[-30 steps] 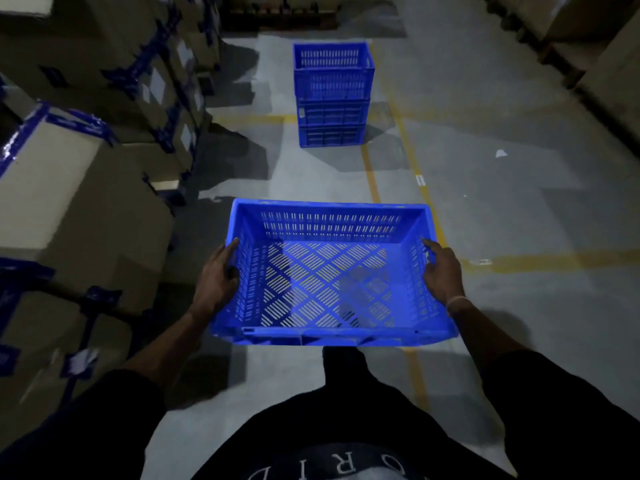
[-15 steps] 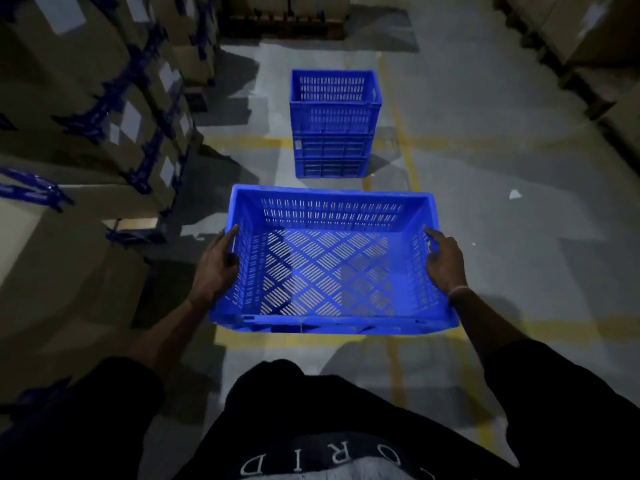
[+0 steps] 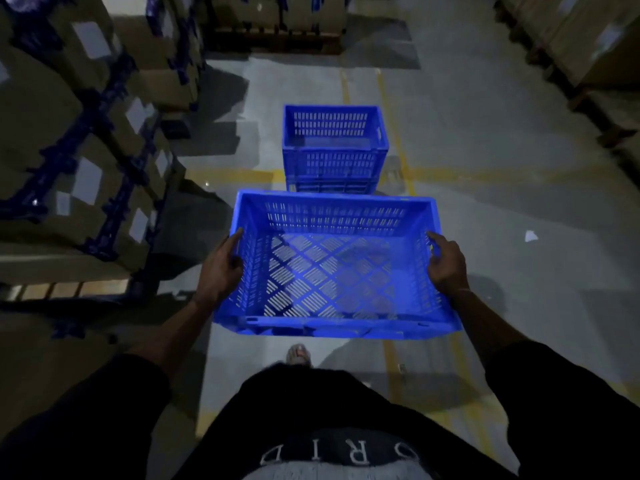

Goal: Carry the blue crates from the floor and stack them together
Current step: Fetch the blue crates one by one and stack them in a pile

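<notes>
Nearing crate stack (image 3: 334, 147) — carried crate (image 3: 334, 265)

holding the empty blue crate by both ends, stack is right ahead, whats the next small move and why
Probably another step forward, keeping the perforated blue plastic crate level. The left hand and right hand grip its short sides, while the stack of blue crates stands farther along the grey concrete floor, not yet underneath. Lowering here would likely miss it.
</notes>
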Demonstrator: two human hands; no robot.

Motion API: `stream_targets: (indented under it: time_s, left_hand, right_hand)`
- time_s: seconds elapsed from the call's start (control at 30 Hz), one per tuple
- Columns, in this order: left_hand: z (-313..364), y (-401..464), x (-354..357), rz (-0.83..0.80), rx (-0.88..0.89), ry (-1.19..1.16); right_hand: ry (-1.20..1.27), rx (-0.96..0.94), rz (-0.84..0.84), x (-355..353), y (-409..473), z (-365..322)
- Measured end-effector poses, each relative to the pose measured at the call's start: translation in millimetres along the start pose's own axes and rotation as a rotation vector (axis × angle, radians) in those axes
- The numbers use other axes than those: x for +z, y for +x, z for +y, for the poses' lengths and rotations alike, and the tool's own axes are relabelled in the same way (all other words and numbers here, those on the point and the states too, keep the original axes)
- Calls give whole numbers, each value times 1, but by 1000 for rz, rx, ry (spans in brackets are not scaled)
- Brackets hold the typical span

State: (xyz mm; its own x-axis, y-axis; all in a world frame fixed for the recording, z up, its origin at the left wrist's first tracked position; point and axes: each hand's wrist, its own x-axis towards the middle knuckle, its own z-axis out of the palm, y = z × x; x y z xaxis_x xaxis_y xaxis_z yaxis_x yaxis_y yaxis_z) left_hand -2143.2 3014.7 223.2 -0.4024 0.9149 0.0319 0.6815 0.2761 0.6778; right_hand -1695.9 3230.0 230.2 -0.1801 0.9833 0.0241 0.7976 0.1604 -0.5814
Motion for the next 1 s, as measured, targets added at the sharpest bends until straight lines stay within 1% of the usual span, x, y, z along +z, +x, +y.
stream_targets:
  time_s: [0.03,0.3,0.37,0.53,0.8,1.0]
  left_hand:
    - [0,25,-4,-7,24,15]
    - [9,207,-12,4,24,54]
    - [9,247,-5,6,11,57]
    - [16,350,18,26,-29,48]
    - [30,504,35,7,-49,84]
    - [22,598,52,-30,-67,81]
  right_hand:
    - [7,-17,6,2,23,-6]
    - [7,-24,51,24,187,-39]
    - [13,-11,42,32,231,-40]
    - [25,-55,9,52,350,-37]
    - [53,-91,-29,56,520,-54]
    - [42,-75,-40,74,619,-61]
